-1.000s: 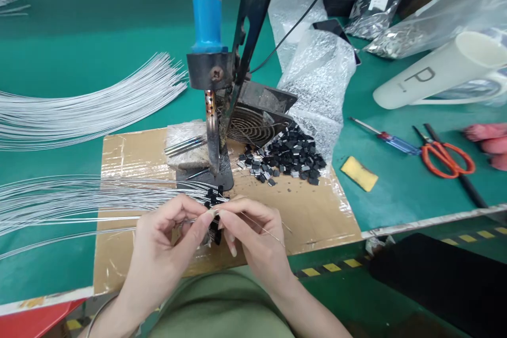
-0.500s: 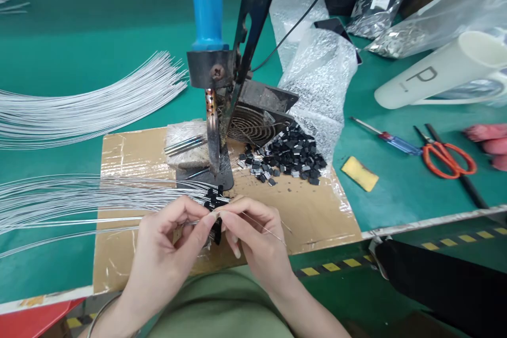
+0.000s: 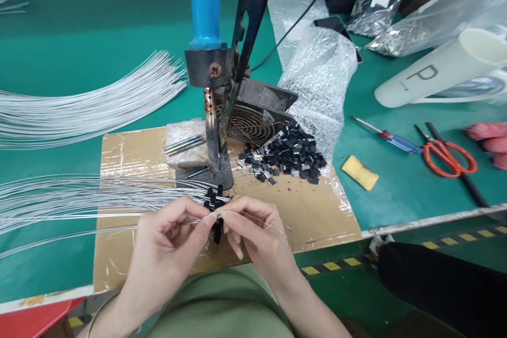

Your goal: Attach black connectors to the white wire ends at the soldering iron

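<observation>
My left hand (image 3: 170,251) pinches a thin white wire (image 3: 114,230) that runs in from the left across the cardboard. The tips of my right hand (image 3: 261,237) meet it, closed on the end of what looks like the same wire, and a fine bare strand (image 3: 271,227) curves out over the right fingers. What lies exactly between the fingertips is too small to make out. Just behind them rests a bundle of white wires (image 3: 154,193) with black connectors (image 3: 214,198) on their ends. A soldering iron (image 3: 206,16) points tip-down above, clamped in a black stand (image 3: 253,16).
A pile of black connectors (image 3: 297,153) lies beside a small fan (image 3: 249,122). More white wires (image 3: 119,103) lie at left. To the right are a yellow sponge (image 3: 359,173), a screwdriver (image 3: 400,141), orange-handled scissors (image 3: 443,161) and a white mug (image 3: 431,76). Cardboard (image 3: 317,216) covers the bench front.
Both hands stay nearly in place, fingertips together. The right fingers shift slightly. The dark shape at the lower right has moved a little.
</observation>
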### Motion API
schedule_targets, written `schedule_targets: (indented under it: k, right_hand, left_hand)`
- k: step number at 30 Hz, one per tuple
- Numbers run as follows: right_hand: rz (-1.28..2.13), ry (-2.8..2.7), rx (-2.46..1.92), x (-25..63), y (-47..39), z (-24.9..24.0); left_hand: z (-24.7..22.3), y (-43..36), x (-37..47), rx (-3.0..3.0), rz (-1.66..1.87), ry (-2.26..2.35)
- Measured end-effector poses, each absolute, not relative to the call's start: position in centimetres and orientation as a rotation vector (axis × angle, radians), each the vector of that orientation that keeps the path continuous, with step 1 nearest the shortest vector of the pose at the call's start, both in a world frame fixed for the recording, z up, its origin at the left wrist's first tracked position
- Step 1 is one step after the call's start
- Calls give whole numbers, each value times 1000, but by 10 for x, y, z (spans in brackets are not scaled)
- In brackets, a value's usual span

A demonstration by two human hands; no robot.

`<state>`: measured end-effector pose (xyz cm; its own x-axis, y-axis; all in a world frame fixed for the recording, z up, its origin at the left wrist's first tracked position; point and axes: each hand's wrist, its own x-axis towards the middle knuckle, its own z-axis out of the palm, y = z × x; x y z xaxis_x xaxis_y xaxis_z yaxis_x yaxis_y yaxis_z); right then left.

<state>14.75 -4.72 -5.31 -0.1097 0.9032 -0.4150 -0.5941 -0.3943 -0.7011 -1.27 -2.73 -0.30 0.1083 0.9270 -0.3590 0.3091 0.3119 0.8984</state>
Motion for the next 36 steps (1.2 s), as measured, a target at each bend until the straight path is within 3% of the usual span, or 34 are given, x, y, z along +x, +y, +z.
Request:
schedule_targets:
  k: [20,36]
  right_hand:
    - [1650,-284,-912,132,-47,-52]
    - [1599,-436,-961,135,-50,-59]
  left_hand:
    - [-27,-36,-9,1451,968,1433]
    - [-26,-34,-10,1402,958,1446]
